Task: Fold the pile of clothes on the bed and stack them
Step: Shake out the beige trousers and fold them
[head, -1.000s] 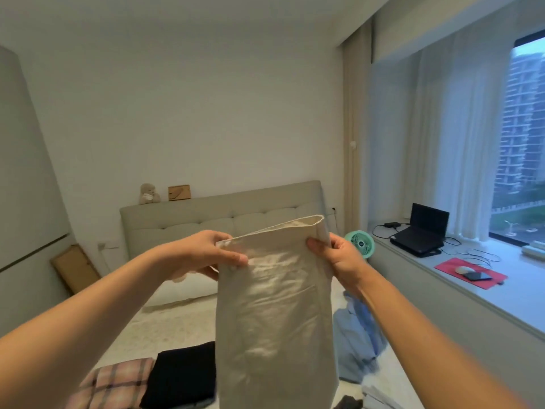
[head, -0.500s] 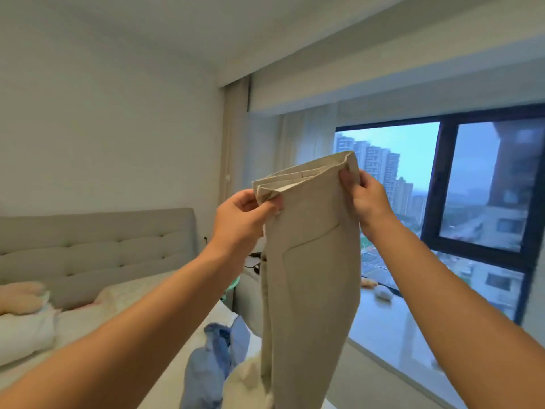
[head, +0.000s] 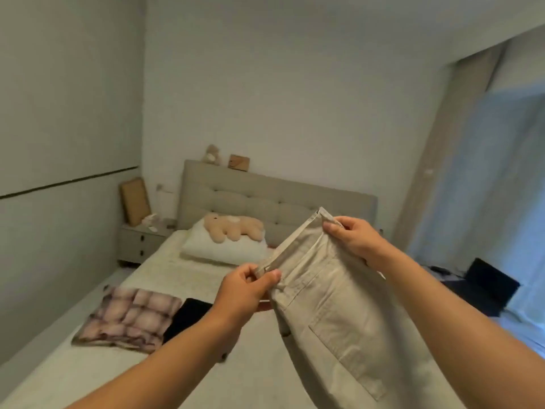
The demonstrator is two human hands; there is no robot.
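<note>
The bed [head: 165, 293] fills the lower middle of the view, running back to a padded headboard [head: 274, 202] with a white pillow [head: 218, 249] and a tan plush toy [head: 233, 228] at its head. On the left part of the bed lie two garments that look already folded: a pink plaid one [head: 129, 317] and, touching its right edge, a black one [head: 188, 315]. They lie side by side, not stacked.

Held up over the bed's right side is a pair of beige trousers [head: 339, 320], hanging from the waistband, which tilts up toward the right. The left hand [head: 246, 292] pinches the lower end of the waistband between thumb and curled fingers; the right hand [head: 352, 237] grips the higher end, fingers closed over the cloth.

As a judgement, the task is partly done: two pieces appear folded, the trousers are in hand and not yet folded, and stacking is left.

The trouser legs run out of the bottom of the frame. No pile of unfolded clothes shows here, so how much remains cannot be told. The right side, by the curtain [head: 442, 160], is blurred; a dark object there cannot be identified.
</note>
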